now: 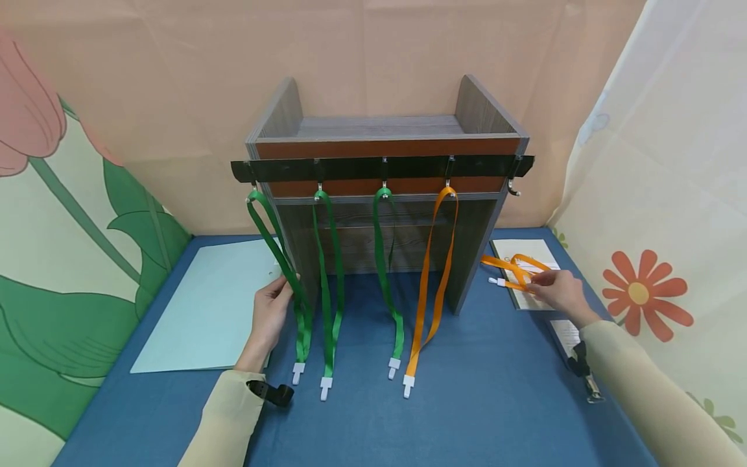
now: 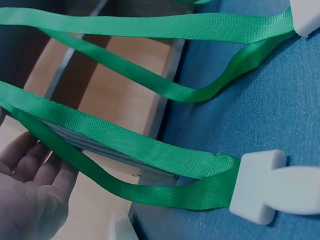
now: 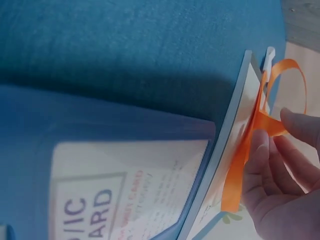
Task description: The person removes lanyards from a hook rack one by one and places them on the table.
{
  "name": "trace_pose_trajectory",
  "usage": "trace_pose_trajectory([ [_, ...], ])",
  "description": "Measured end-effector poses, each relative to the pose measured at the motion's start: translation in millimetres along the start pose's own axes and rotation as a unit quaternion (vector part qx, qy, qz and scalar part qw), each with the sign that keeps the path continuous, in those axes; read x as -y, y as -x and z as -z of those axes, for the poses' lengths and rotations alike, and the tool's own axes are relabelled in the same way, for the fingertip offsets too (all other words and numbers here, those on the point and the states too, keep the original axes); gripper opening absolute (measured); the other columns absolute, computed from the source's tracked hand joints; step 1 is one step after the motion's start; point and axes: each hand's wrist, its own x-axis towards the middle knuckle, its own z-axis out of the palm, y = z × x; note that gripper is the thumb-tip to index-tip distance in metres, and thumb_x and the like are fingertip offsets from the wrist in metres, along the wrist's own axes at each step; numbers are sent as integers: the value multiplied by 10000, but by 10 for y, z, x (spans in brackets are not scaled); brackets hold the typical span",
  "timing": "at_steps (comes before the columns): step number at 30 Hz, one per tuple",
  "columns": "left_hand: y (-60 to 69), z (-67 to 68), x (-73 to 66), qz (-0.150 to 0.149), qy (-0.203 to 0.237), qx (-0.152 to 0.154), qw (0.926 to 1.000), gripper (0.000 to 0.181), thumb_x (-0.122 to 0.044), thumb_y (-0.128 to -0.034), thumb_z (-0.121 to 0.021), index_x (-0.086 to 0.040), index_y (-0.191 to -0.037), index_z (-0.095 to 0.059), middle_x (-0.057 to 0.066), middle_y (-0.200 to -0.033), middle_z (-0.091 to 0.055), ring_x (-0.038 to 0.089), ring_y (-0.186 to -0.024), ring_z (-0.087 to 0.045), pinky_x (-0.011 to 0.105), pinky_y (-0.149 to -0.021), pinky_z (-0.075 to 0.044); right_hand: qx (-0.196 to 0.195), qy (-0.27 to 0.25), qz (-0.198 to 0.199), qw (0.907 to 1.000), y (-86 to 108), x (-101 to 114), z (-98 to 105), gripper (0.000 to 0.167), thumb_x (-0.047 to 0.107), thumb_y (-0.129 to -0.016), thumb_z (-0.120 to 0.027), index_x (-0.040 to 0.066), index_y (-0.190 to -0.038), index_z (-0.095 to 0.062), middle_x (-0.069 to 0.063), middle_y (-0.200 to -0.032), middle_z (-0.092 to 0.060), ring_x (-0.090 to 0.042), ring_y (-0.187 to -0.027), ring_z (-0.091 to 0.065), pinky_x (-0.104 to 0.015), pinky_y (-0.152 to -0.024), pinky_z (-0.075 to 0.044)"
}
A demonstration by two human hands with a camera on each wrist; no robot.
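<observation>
Orange lanyard (image 1: pixel 499 263) pinched at three o'clock by the right hand (image 1: pixel 557 290), presumably to control its loop, while the left hand (image 1: pixel 268 314), grip unclear, meets a green lanyard (image 1: pixel 302 318) at eight!

Green lanyard (image 2: pixel 125 139): flat white-clipped strap, hanging as a narrow loop from the left end of the black rail (image 1: pixel 350 168), beside the left hand (image 1: pixel 270 310). Orange lanyard (image 3: pixel 267 123): white-clipped, loosely folded, pinched by the right hand (image 1: pixel 557 290) near the right edge of the table (image 1: pixel 467 389).

The badge card (image 3: pixel 125 187) reads "/IC", "ARD" and, in red, "CARD".
</observation>
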Motion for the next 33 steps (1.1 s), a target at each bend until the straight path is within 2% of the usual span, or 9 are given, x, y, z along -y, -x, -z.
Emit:
trace_pose_trajectory([
  [6, -5, -4, -6, 35, -23, 3, 10000, 347, -205, -975, -577, 49, -1205, -630, 217, -1082, -641, 94, -902, -582, 233, -782, -459, 159, 71, 201, 9996, 7, -19, -31, 412, 244, -854, -737, -41, -1136, -646, -194, -997, -658, -295, -827, -562, -315, -653, -489],
  [11, -5, -6, -4, 65, -13, 10, 10000, 348, -208, -975, -578, 47, -1207, -630, 212, -1086, -641, 97, -906, -584, 260, -796, -466, 147, -7, 308, 9994, 22, -2, -11, 401, 178, -851, -738, -53, -1160, -630, -217, -1043, -645, -306, -870, -590, -335, -669, -510],
  [17, -85, 26, 252, -2, 9, -47, 10000, 369, -279, -968, -586, -19, -1222, -645, 121, -1074, -661, 132, -952, -579, 290, -825, -460, -184, 23, 613, 9979, 53, 112, 75, 369, 182, -880, -708, -53, -1155, -633, -240, -1062, -635, -331, -912, -578, -325, -681, -493],
  [18, -99, 28, 291, -26, 16, -61, 10000, 372, -290, -966, -587, -26, -1221, -648, 111, -1070, -663, 137, -955, -579, 276, -819, -459, -238, -21, 679, 9974, 66, 145, 97, 368, 195, -884, -706, -52, -1148, -635, -239, -1058, -635, -329, -899, -578, -313, -674, -491],
  [26, -99, 18, 308, -80, 5, -126, 9999, 409, -321, -954, -601, -5, -1210, -650, 49, -1001, -680, 148, -943, -587, 255, -798, -460, -366, -545, 1302, 9893, 217, 541, 258, 365, 269, -897, -692, -26, -1110, -656, -205, -1030, -654, -291, -834, -607, -253, -633, -502],
  [33, -98, 21, 314, -119, 3, -115, 9999, 419, -338, -949, -607, -2, -1194, -659, 61, -998, -676, 157, -931, -583, 293, -799, -466, -408, -786, 1970, 9764, 463, 878, 348, 314, 233, -880, -713, -10, -1076, -681, -153, -951, -681, -164, -749, -643, -221, -626, -510],
])
